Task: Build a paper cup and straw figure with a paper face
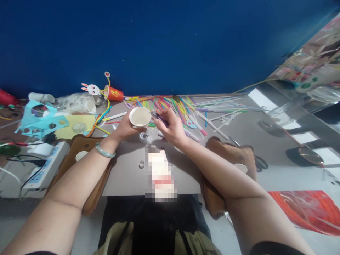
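A white paper cup (pixel 140 117) tilts its open mouth toward me, and my left hand (pixel 124 127) is closed around its side. My right hand (pixel 171 125) is closed on a slim dark tool (pixel 162 120) whose kind I cannot make out. Its tip is close to the cup's right rim; whether they touch is unclear. Just below the cup, a small roll of clear tape (pixel 145 137) lies on the grey table (pixel 127 177). Closer to me are a small ring (pixel 141 164) and a blurred-out rectangular object (pixel 162 173).
Colourful sticks (pixel 180 109) spread along the blue wall (pixel 170 46). An orange cup with a rabbit figure (pixel 114 93) lies behind my left hand. Stacked cups (pixel 87 107), blue cut-out sheet (pixel 39 118) and power strip (pixel 47 166) are left. Brown pads (pixel 90 177) lie under both forearms.
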The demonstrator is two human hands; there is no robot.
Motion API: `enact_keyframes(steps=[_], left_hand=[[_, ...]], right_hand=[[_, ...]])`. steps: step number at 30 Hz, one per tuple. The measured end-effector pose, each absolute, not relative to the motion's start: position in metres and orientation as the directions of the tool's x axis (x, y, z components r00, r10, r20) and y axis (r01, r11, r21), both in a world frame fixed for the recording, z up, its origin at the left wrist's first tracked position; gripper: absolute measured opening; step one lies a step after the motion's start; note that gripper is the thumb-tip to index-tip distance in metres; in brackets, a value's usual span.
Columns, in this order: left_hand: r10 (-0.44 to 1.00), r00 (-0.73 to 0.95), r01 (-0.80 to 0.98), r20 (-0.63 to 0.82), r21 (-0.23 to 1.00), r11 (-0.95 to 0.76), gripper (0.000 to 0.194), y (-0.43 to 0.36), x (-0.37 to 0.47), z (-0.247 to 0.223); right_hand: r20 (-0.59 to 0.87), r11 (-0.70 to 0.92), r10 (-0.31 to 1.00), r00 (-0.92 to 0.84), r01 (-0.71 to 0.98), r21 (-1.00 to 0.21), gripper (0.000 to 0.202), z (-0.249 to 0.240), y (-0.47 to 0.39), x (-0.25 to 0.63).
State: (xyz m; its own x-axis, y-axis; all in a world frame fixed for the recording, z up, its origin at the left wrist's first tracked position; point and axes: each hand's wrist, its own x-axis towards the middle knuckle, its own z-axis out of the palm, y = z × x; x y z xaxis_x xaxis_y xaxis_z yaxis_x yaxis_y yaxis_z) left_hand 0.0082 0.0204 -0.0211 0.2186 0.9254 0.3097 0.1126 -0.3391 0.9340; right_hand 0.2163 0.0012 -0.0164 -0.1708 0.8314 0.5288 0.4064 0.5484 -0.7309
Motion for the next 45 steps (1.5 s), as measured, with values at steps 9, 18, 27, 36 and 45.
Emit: enact_keyframes(steps=[9,18,27,36,45], left_hand=[[0.934,0.233,0.181,0.272,0.931,-0.316,0.075,0.02,0.011,-0.026],[0.891,0.429,-0.203,0.148,0.977,-0.065,0.062,0.014,0.01,-0.027],[0.958,0.258,-0.128,0.122,0.987,-0.092,0.06,0.021,0.012,-0.027],[0.986,0.06,-0.037,0.157,0.987,-0.155,0.083,0.024,0.015,-0.036],[0.969,0.063,0.044,0.237,0.97,-0.24,0.088,0.027,0.01,-0.042]], right_hand=[[0.577,0.685,0.724,-0.377,0.491,-0.538,0.034,-0.027,-0.009,0.215],[0.509,0.56,0.827,-0.237,0.273,-0.782,0.026,-0.03,0.006,0.214],[0.512,0.537,0.843,-0.167,0.317,-0.781,0.033,-0.029,0.009,0.213],[0.503,0.641,0.764,-0.404,0.56,-0.525,0.032,-0.026,-0.009,0.213],[0.457,0.59,0.801,-0.388,0.641,-0.491,0.033,-0.025,-0.009,0.212]])
